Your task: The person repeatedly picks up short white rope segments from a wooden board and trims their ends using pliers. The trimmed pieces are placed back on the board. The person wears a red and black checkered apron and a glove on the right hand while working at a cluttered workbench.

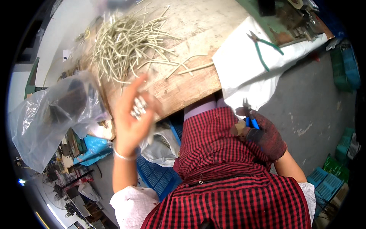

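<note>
My bare left hand (131, 118) is smeared by motion at the near edge of a wooden table (198, 84). Small shiny metal pieces (138, 107) lie among its curled fingers; their kind is too blurred to tell. My right hand (268, 139), in a dark red and black glove, grips a pair of blue-handled pliers (250, 119) with the jaws pointing up, beside my checked apron. Just beyond my left hand is a big heap of thin pale green tubes or cords (126, 44), and a few stray ones (194, 68) reach rightward.
Green-handled pliers (261, 49) rest on a white sheet (240, 68) draped over the table's right side. Clear plastic bags (57, 114) hang at the left. Beneath the table edge stands a blue crate (156, 175) beside a white bag (162, 149). Crates (324, 181) line the right.
</note>
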Available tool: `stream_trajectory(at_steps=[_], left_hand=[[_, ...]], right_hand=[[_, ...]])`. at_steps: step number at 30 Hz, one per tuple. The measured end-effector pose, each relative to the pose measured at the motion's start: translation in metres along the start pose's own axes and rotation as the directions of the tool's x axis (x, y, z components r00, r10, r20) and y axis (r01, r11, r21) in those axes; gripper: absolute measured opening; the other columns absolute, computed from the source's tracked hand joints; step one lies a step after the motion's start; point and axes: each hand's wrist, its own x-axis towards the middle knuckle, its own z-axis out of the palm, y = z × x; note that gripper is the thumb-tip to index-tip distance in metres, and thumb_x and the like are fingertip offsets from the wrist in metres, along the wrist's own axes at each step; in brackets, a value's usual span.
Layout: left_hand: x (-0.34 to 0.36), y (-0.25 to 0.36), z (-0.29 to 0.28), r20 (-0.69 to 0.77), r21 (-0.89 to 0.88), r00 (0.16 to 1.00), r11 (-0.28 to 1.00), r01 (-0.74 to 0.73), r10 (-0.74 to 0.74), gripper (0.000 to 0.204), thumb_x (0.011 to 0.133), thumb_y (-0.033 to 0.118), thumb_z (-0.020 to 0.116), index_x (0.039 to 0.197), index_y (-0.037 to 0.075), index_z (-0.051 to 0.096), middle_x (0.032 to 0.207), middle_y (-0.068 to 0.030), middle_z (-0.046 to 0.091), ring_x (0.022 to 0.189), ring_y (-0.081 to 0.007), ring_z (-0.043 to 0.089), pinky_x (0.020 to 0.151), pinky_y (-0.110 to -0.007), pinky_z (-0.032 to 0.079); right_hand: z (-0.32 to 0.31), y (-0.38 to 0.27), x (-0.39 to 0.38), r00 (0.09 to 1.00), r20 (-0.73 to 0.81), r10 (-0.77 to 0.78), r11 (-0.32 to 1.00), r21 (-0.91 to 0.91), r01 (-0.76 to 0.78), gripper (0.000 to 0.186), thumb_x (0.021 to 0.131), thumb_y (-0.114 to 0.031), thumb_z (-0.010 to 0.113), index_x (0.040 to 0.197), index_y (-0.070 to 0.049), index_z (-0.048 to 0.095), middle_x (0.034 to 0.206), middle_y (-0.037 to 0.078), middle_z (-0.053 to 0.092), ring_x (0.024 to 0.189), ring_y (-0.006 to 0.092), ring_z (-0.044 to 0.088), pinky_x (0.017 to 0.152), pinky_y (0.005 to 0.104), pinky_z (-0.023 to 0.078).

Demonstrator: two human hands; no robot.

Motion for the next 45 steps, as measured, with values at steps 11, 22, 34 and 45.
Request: stream_trajectory(at_steps=[11, 22, 34, 45], left_hand=[[-0.074, 0.021, 0.058, 0.334, -0.667, 0.911, 0.622, 0.41, -0.243, 0.036, 0.094, 0.001, 0.057, 0.13, -0.005, 0.052, 0.071, -0.0052, 0.06, 0.054, -0.009, 0.052, 0.05, -0.022, 0.04], [-0.065, 0.024, 0.053, 0.364, -0.582, 0.845, 0.612, 0.535, -0.393, 0.032, 0.091, -0.007, 0.057, 0.123, -0.006, 0.059, 0.067, -0.0002, 0.056, 0.056, -0.0062, 0.049, 0.05, -0.02, 0.038], [-0.061, 0.035, 0.046, 0.439, -0.464, 0.75, 0.59, 0.661, -0.495, 0.03, 0.088, -0.008, 0.061, 0.118, -0.008, 0.062, 0.067, -0.0001, 0.057, 0.055, -0.0049, 0.048, 0.049, -0.02, 0.035], [-0.043, 0.031, 0.034, 0.688, -0.136, 0.62, 0.773, 0.62, -0.376, 0.032, 0.067, -0.007, 0.072, 0.099, -0.005, 0.073, 0.078, -0.0056, 0.069, 0.067, -0.0069, 0.058, 0.063, -0.021, 0.045]], right_hand=[[0.053, -0.071, -0.008, 0.769, 0.233, -0.595, 0.191, -0.889, 0.417, 0.052, 0.079, -0.017, 0.068, 0.13, -0.018, 0.058, 0.096, 0.014, 0.067, 0.086, 0.031, 0.063, 0.077, 0.0427, 0.05], [0.051, -0.092, -0.017, 0.781, 0.415, -0.467, -0.054, -0.895, 0.443, 0.053, 0.074, -0.014, 0.071, 0.125, -0.019, 0.061, 0.094, 0.014, 0.067, 0.089, 0.0348, 0.063, 0.078, 0.0432, 0.05], [0.038, -0.087, -0.021, 0.87, 0.376, -0.318, -0.117, -0.926, 0.358, 0.062, 0.073, -0.017, 0.072, 0.134, -0.024, 0.058, 0.1, 0.01, 0.066, 0.092, 0.0291, 0.061, 0.082, 0.04, 0.049], [0.012, -0.083, 0.0, 0.483, 0.726, -0.489, -0.485, -0.687, 0.542, 0.037, 0.066, -0.028, 0.074, 0.102, -0.033, 0.07, 0.091, -0.005, 0.059, 0.073, 0.015, 0.055, 0.067, 0.0367, 0.045]])
